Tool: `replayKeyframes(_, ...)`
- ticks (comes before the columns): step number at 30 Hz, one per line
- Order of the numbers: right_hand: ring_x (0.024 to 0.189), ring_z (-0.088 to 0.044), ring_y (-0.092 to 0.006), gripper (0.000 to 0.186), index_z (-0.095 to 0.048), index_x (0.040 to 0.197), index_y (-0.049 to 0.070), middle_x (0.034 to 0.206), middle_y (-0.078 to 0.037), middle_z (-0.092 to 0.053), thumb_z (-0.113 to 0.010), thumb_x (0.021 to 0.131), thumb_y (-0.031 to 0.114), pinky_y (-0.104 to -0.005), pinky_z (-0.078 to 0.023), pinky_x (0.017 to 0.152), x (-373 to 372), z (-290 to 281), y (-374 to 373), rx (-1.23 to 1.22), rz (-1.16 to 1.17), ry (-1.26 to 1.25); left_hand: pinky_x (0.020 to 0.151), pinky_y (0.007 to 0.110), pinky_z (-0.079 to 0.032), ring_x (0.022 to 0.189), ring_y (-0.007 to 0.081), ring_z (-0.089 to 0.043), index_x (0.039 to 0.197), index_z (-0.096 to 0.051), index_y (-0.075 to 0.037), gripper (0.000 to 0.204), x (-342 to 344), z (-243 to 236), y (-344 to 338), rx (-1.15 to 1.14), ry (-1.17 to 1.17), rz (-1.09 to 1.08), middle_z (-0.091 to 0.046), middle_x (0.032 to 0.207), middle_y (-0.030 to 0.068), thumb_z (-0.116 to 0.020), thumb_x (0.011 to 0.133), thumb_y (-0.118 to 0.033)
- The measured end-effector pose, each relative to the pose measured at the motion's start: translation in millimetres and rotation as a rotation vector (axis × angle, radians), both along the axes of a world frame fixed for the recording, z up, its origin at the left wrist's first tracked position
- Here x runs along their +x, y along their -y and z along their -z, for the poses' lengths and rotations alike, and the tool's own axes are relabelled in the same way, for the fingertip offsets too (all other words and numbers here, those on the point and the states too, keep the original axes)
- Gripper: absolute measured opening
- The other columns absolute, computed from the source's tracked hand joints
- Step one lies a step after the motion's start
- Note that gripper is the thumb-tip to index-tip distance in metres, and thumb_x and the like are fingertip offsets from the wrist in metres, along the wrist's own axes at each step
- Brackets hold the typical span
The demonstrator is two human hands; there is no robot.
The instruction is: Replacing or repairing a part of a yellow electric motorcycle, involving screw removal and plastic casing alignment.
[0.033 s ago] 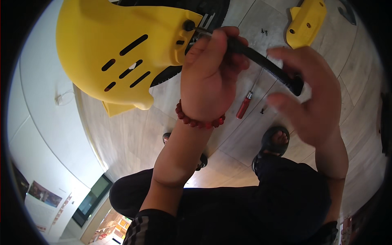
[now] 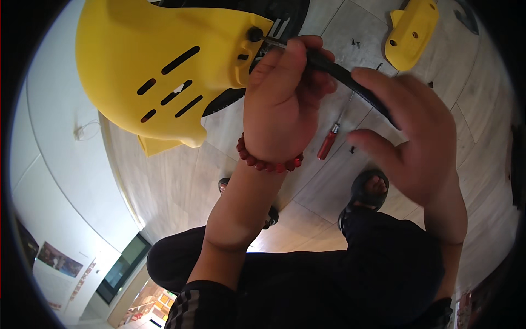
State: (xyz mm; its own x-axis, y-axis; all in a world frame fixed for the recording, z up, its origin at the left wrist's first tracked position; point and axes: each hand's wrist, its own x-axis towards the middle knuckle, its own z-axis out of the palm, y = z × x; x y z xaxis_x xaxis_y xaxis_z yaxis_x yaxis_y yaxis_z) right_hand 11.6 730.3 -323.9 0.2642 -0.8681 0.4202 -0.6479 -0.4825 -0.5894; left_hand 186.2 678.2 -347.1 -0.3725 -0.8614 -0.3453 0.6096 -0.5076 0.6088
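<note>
Against the yellow plastic shell (image 2: 159, 71), I am pinching the stiff black screwdriver (image 2: 334, 71) near its tip with my left hand (image 2: 285, 104); my right hand (image 2: 416, 137) is spreading loosely over the slippery-looking handle.

A red-handled screwdriver (image 2: 327, 143) lies on the pale tiled floor (image 2: 175, 181) at the centre of the frame; a smaller yellow plastic part (image 2: 412, 33) sits at the upper right, with small dark screws (image 2: 355, 41) scattered just left of it. Black sandals (image 2: 368, 192) show at lower centre.

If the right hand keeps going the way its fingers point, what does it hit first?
Most likely the black tool handle just before the right hand, which the left hand already grips nearer the yellow plastic shell; depth is unclear.
</note>
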Motion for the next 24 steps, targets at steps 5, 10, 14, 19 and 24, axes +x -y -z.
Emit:
replayKeyframes(5,0.049,-0.048,-0.0108,0.029,-0.053,0.109,-0.005,0.063,-0.003,-0.054,-0.05,0.093,0.019,-0.0245,-0.038,0.047,17.0,-6.0,-12.3,0.508,0.127,0.371,0.065,0.026,-0.048,0.067,0.0142,-0.059,0.101,-0.058,0.001,0.025,-5.3,3.8,-0.6,0.009,0.003,-0.001,-0.063,0.085,0.0093,-0.052,0.094,-0.022)
replayKeyframes(10,0.048,-0.049,-0.0108,0.025,-0.052,0.104,-0.002,0.063,-0.003,-0.053,-0.053,0.091,0.019,-0.0258,-0.041,0.044,4.8,0.4,-10.1,1.41,-0.006,1.677,0.073,0.03,-0.048,0.082,0.0146,-0.061,0.108,-0.056,-0.003,0.027,-1.5,11.2,-2.6,-0.083,-0.016,0.123,-0.064,0.098,0.0066,-0.043,0.096,-0.024)
replayKeyframes(14,0.054,-0.048,-0.0073,0.036,-0.044,0.122,-0.001,0.069,-0.002,-0.052,-0.049,0.093,0.02,-0.0195,-0.039,0.049,14.9,-1.3,-16.2,1.275,0.069,1.155,0.062,0.026,-0.048,0.064,0.0129,-0.057,0.099,-0.059,0.0,0.024,-3.9,5.3,-4.1,0.006,0.112,-0.008,-0.062,0.084,0.0076,-0.05,0.094,-0.021)
replayKeyframes(19,0.059,-0.053,-0.0134,0.038,-0.047,0.121,-0.001,0.075,-0.006,-0.056,-0.056,0.086,0.008,-0.0242,-0.04,0.049,18.9,8.6,-23.1,0.301,0.09,0.001,0.061,0.025,-0.048,0.064,0.0118,-0.057,0.098,-0.06,0.0,0.023,-4.4,4.7,-4.8,0.02,0.048,-0.013,-0.062,0.084,0.0075,-0.052,0.093,-0.021)
replayKeyframes(24,0.052,-0.051,-0.0109,0.031,-0.05,0.118,0.0,0.068,-0.005,-0.054,-0.049,0.092,0.017,-0.0228,-0.04,0.047,11.2,2.4,-4.9,0.698,0.104,0.659,0.06,0.025,-0.047,0.064,0.0112,-0.056,0.104,-0.058,0.001,0.024,-8.5,-2.3,-5.7,-0.042,0.166,-0.017,-0.063,0.088,0.0084,-0.052,0.093,-0.02)
